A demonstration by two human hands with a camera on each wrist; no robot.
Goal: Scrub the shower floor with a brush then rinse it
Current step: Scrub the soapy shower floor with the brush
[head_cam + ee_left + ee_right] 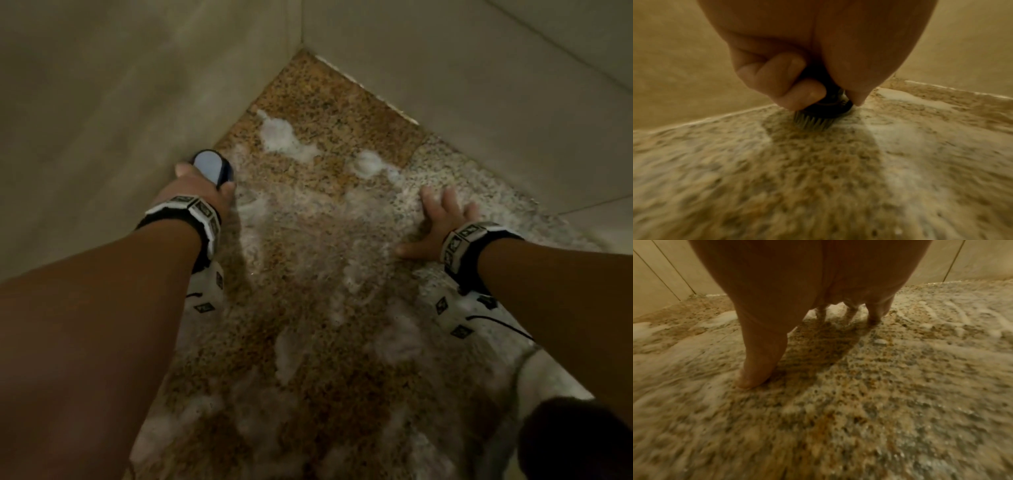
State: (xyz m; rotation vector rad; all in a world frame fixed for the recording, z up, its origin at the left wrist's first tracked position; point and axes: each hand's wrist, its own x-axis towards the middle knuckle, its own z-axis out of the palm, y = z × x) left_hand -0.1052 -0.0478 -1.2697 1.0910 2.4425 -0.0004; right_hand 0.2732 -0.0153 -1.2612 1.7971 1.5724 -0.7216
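Scrubbing is in progress and, judged from the surface condition, well advanced but not complete. The shower floor (329, 260) carries white foam (284, 137) in streaks and clumps across most of the visible granite area, with a bare, foam-free patch toward the far corner where the two tiled walls (102, 102) meet. No running water and no hose or shower head appears in any view, so the rinse step is taken as not yet begun; all foam remains to be flushed away. The left hand (202, 185) has its fingers curled around the dark body of the brush (214, 166), whose pale top cap faces upward. The left wrist view shows the bristles (812, 121) pressed against the floor directly below the fingers, close to the base of the left wall. The right hand (442, 219) holds nothing: it lies flat with fingers spread, and its fingertips (748, 379) bear on the wet floor, apparently as a brace, well apart from the brush on the opposite side of the foamed strip.
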